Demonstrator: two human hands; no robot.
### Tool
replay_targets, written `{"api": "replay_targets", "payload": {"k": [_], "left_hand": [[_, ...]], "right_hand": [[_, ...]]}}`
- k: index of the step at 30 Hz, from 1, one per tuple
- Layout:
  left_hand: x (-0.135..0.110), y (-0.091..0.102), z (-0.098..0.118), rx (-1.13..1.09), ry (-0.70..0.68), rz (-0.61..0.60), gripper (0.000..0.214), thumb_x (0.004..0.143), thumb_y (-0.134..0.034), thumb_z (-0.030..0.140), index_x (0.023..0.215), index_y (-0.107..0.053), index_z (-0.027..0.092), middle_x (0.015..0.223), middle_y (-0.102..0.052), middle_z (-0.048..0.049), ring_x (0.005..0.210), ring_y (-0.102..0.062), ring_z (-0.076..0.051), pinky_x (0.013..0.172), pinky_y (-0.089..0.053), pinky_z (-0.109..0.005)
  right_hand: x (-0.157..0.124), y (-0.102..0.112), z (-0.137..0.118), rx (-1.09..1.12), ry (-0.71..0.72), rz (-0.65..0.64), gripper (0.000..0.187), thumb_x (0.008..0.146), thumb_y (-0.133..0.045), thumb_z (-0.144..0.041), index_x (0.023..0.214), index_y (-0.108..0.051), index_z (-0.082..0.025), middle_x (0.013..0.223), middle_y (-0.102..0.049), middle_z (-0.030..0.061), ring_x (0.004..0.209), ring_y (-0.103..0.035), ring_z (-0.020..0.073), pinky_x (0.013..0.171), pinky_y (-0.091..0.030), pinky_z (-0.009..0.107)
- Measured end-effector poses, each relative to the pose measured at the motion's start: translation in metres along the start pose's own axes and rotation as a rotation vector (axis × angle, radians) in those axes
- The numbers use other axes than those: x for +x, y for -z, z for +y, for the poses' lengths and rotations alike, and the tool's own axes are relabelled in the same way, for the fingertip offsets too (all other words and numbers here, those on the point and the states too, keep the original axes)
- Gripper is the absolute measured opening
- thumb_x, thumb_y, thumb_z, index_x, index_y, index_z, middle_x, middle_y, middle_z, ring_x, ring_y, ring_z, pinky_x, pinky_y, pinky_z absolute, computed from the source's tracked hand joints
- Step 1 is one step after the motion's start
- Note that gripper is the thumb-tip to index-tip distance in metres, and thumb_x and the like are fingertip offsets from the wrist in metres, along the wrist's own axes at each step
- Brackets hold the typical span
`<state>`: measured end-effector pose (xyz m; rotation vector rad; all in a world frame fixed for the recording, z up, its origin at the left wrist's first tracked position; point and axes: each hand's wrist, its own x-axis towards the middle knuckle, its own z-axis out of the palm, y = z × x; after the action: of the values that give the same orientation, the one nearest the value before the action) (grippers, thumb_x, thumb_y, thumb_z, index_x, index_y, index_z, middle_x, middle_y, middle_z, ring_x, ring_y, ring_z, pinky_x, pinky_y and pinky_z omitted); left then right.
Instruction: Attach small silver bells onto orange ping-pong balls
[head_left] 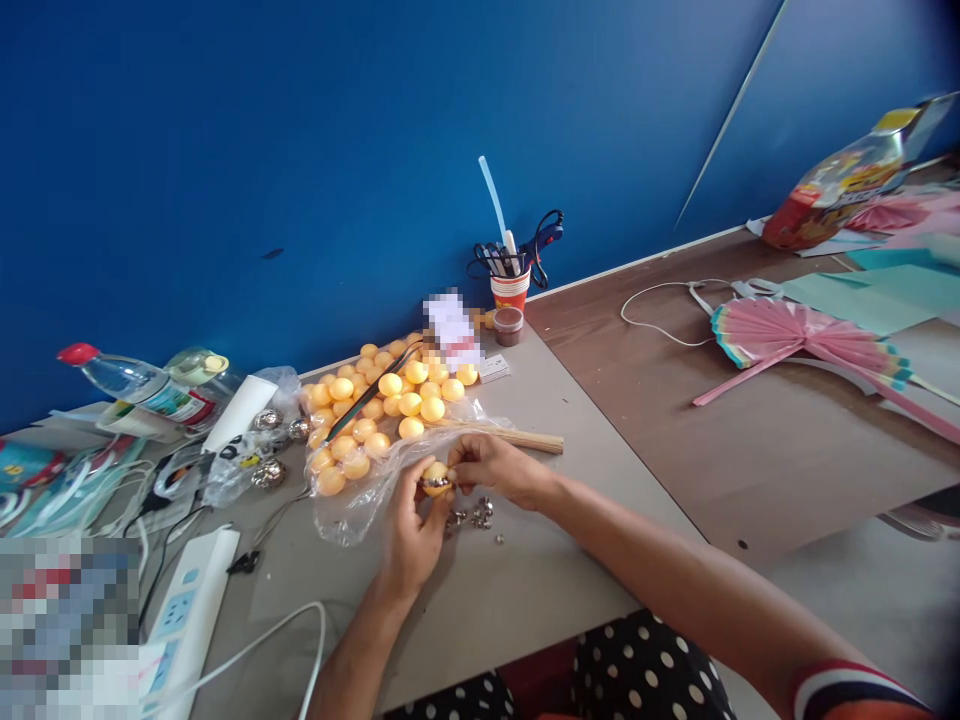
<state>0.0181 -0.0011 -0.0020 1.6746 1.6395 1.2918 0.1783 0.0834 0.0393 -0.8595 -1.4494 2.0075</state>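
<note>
A striped sleeve cuff (840,690) lies nearest, at the near end of the right arm, with black polka-dot cloth (645,670) below both hands. A blue wall (300,180) rises beyond the hands. Under them spreads a grey tabletop (540,570), and to their right a brown tabletop (637,380). Just past the left hand (414,530) lies a clear plastic bag (345,515), full of orange balls (390,384). A pink paper fan (795,340) lies well to the right of the right hand (495,470); farther off that way leans a yellow-capped bottle (847,190). Left of the left hand are a white power strip (191,590) and, farther out, a tilted red-capped bottle (142,385). Beyond the right hand stands a paper cup (511,290) holding pens, and just past its knuckles rests a bundle of sticks (536,440). Shiny silver balls (268,473) sit left of the left hand, beside the bag.

The left thumb and fingers are clamped on an orange ball with a silver band (436,478), above the tabletop between the hands. The right fingertips bend in at its right side; whether they pinch anything, I cannot tell. Small metal pieces (484,513) lie just below the right hand, one lone piece (499,539) slightly nearer.
</note>
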Motion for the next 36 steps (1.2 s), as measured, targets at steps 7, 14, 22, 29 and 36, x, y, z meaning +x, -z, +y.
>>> {"api": "replay_targets", "payload": {"k": [7, 14, 22, 29, 36], "left_hand": [[0.007, 0.01, 0.009, -0.24, 0.103, 0.043, 0.043, 0.085, -0.062, 0.04, 0.12, -0.05, 0.018, 0.103, -0.068, -0.0112, 0.085, -0.071, -0.022, 0.078, -0.057, -0.035], [0.009, 0.012, 0.01, -0.141, 0.118, 0.077, 0.034, 0.089, -0.056, 0.042, 0.111, -0.054, 0.017, 0.099, -0.068, -0.0094, 0.085, -0.07, -0.02, 0.079, -0.056, -0.032], [0.009, 0.011, 0.011, -0.121, 0.113, 0.094, 0.03, 0.089, -0.054, 0.042, 0.106, -0.057, 0.018, 0.103, -0.069, -0.0096, 0.083, -0.07, -0.019, 0.076, -0.058, -0.031], [0.009, 0.012, 0.009, -0.173, 0.146, 0.08, 0.031, 0.089, -0.054, 0.043, 0.108, -0.054, 0.019, 0.096, -0.069, -0.0084, 0.079, -0.072, -0.02, 0.071, -0.058, -0.031], [0.008, 0.011, 0.011, -0.167, 0.144, 0.075, 0.032, 0.089, -0.055, 0.043, 0.11, -0.055, 0.018, 0.104, -0.069, -0.0102, 0.083, -0.071, -0.02, 0.073, -0.058, -0.031]], "right_hand": [[-0.004, 0.017, -0.011, -0.678, 0.093, 0.045, 0.007, 0.075, -0.06, -0.015, 0.079, -0.065, -0.017, 0.082, -0.065, 0.0012, 0.071, -0.055, 0.0122, 0.065, -0.042, 0.023], [-0.012, 0.004, -0.004, -1.302, 0.17, -0.172, 0.023, 0.082, -0.059, -0.025, 0.1, -0.069, -0.016, 0.098, -0.065, 0.0103, 0.077, -0.057, 0.0177, 0.066, -0.038, 0.028], [-0.014, 0.001, -0.006, -1.306, 0.233, -0.185, 0.028, 0.084, -0.061, -0.029, 0.107, -0.068, -0.016, 0.096, -0.064, 0.0109, 0.076, -0.058, 0.0201, 0.069, -0.038, 0.031], [-0.015, -0.008, -0.004, -1.43, 0.227, -0.245, 0.032, 0.085, -0.061, -0.03, 0.115, -0.064, -0.02, 0.101, -0.061, 0.0107, 0.084, -0.059, 0.021, 0.077, -0.039, 0.032], [-0.01, -0.013, 0.005, -1.441, 0.273, -0.218, 0.015, 0.086, -0.055, -0.017, 0.092, -0.068, -0.017, 0.093, -0.065, 0.0087, 0.079, -0.059, 0.0194, 0.074, -0.038, 0.032]]}}
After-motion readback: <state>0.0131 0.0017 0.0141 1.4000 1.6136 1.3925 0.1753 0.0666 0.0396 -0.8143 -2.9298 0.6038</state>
